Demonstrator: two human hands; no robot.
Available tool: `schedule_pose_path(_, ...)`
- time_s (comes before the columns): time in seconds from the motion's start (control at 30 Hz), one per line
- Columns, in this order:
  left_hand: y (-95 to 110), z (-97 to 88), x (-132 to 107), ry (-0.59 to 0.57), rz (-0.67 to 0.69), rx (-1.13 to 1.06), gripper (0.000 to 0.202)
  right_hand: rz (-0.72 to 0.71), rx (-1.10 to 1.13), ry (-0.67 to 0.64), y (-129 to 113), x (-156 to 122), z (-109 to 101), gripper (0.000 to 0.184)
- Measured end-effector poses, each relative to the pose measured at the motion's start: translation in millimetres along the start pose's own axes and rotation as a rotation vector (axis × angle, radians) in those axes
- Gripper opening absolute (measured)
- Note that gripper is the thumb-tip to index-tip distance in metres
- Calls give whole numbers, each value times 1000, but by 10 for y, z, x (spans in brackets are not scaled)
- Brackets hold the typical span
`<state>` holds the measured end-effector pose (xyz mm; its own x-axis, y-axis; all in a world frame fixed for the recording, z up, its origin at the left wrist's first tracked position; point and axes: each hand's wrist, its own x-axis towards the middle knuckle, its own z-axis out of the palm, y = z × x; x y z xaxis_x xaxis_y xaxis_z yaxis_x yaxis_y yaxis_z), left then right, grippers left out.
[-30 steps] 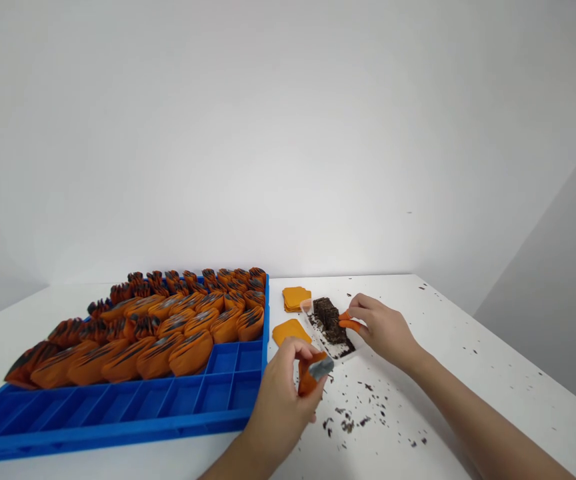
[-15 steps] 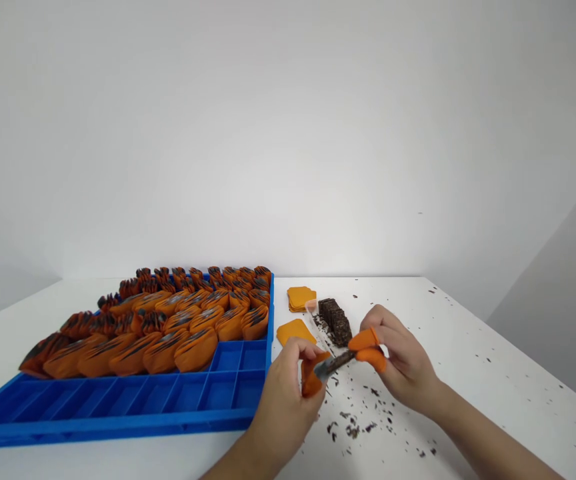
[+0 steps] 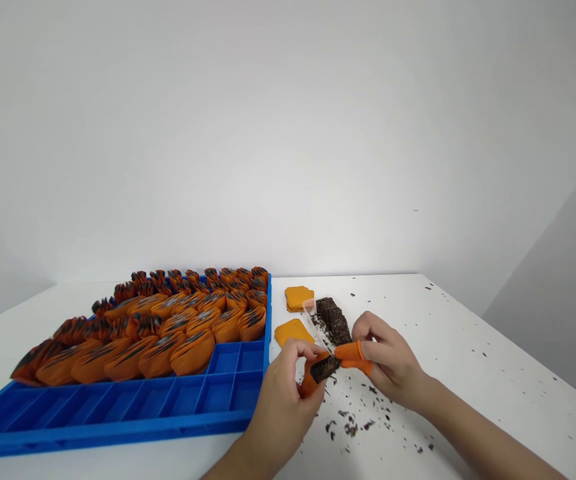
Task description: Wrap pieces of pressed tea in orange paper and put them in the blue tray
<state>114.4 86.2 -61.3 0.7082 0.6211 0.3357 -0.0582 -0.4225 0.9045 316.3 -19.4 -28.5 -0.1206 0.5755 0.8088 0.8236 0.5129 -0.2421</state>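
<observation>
My left hand [image 3: 284, 393] is closed around a small orange pouch [image 3: 309, 379], holding its mouth toward the right. My right hand [image 3: 385, 360], with orange finger cots on thumb and forefinger, pinches a dark brown slab [image 3: 326, 369] whose end sits in the pouch's mouth. Just behind the hands a row of the same dark slabs [image 3: 333, 321] lies on a clear tray. Two lots of flat orange pouches lie beside it: a stack [image 3: 299, 297] and a single one [image 3: 292, 330].
A blue divided tray [image 3: 118, 403] fills the left of the white table; its far rows hold several filled orange pouches [image 3: 178, 327], its near compartments are bare. Dark crumbs [image 3: 353, 420] are scattered over the table on the right. A white wall rises behind.
My right hand lifted a dark slab from the row and brought it to the pouch in my left hand; the slab's end now rests in the pouch's mouth.
</observation>
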Motion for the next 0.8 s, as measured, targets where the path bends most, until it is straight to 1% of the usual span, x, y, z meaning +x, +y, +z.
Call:
schedule_pose_path(0.17,8,-12,-6,-4,-27,43,26,-48,-127,-29,0,-24,31,29)
schedule_pose_path(0.3,22,-14,2,-4,-48,31,25,-63,-118,-58,-31,-48,50,14)
schedule_pose_path(0.4,33,-17,5,12,-53,23,22,-42,-58,-54,-41,-38,50,18)
schedule_pose_path(0.57,33,-20,-4,14,-33,26,21,-12,-25,-141,-25,-29,78,23)
schedule_pose_path(0.7,14,-17,-9,19,8,55,27,29,-6,-161,-54,-45,101,19)
schedule_pose_path(0.8,6,-12,-6,37,58,101,24,58,-23,-207,-92,-45,97,18)
